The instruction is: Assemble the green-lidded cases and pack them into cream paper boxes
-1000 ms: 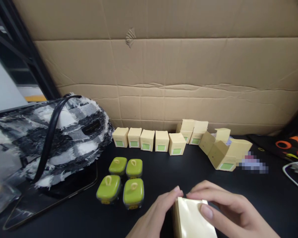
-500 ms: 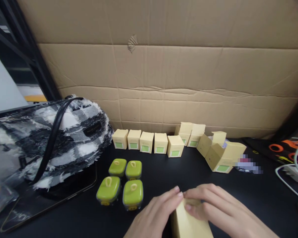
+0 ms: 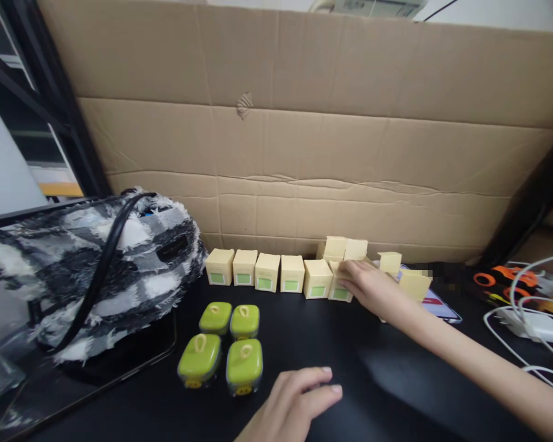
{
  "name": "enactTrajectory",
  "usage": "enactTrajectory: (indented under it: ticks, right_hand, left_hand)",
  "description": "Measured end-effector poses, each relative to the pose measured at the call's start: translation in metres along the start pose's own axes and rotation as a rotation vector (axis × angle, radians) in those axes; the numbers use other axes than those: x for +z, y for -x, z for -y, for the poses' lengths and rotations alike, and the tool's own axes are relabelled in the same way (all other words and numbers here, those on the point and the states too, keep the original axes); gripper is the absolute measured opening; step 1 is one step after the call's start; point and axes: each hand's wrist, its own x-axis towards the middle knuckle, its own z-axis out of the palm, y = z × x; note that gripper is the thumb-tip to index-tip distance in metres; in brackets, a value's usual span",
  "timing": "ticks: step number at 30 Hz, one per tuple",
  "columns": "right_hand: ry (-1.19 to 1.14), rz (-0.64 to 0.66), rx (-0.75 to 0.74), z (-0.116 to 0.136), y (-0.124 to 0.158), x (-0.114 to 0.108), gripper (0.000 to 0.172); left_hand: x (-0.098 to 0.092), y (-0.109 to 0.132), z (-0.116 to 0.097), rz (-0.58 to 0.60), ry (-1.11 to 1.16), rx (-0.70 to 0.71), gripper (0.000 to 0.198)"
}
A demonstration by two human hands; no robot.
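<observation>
My right hand (image 3: 366, 281) reaches to the back of the table, its fingers around the top of a small cream cardboard box (image 3: 340, 293) with a green label. This box stands at the right end of a row of several similar closed boxes (image 3: 268, 272), close beside its neighbour (image 3: 318, 279). Nearer to me, my left hand (image 3: 295, 402) holds nothing, its fingers apart above the black tabletop (image 3: 304, 341). To its left stand several small clear containers with green lids (image 3: 244, 362) and loop handles.
Open cream boxes (image 3: 335, 247) stand behind my right hand; another open one (image 3: 415, 285) is partly hidden by my arm. A phone (image 3: 442, 307) lies beside it. White cables (image 3: 511, 288) are at right, a shaggy checked bag (image 3: 133, 258) at left, a cardboard wall (image 3: 304, 147) behind.
My right hand has carried the box from in front of me to the right end of the row. My left hand has let go of it and stayed near the front.
</observation>
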Motion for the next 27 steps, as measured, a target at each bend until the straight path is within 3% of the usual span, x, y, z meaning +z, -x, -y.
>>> enactTrajectory:
  ticks: [3,7,10,14,17,21,24,27]
  right_hand:
    - [-0.064,-0.108,-0.005,-0.002,0.011,-0.012,0.028]
    - [-0.009,-0.292,0.108,-0.037,0.040,-0.035,0.054]
    - [-0.004,-0.270,0.259,-0.073,0.059,-0.038,0.065]
    - [-0.178,-0.104,0.268,-0.095,0.074,-0.038,0.047]
    - [-0.347,0.099,0.241,-0.080,0.080,-0.052,0.026]
    - [-0.608,0.337,0.162,-0.029,0.080,-0.073,0.032]
    - [-0.690,0.416,0.025,0.012,0.076,-0.078,0.026]
    - [-0.757,0.396,-0.148,0.036,0.075,-0.077,0.015]
  left_hand:
    - [-0.015,-0.011,-0.006,-0.061,-0.269,0.110,0.039]
    - [-0.053,-0.028,-0.015,-0.076,-0.636,0.180,0.033]
    - [-0.084,-0.034,-0.021,0.078,-0.849,0.029,0.041]
    - [-0.108,-0.033,-0.027,0.378,-0.988,-0.249,0.049]
    - [-0.110,-0.030,-0.029,0.555,-0.943,-0.374,0.053]
    - [-0.109,-0.032,-0.032,0.701,-0.833,-0.394,0.066]
    - [-0.111,-0.042,-0.040,0.720,-0.726,-0.436,0.064]
    - [-0.115,-0.057,-0.051,0.696,-0.551,-0.509,0.050]
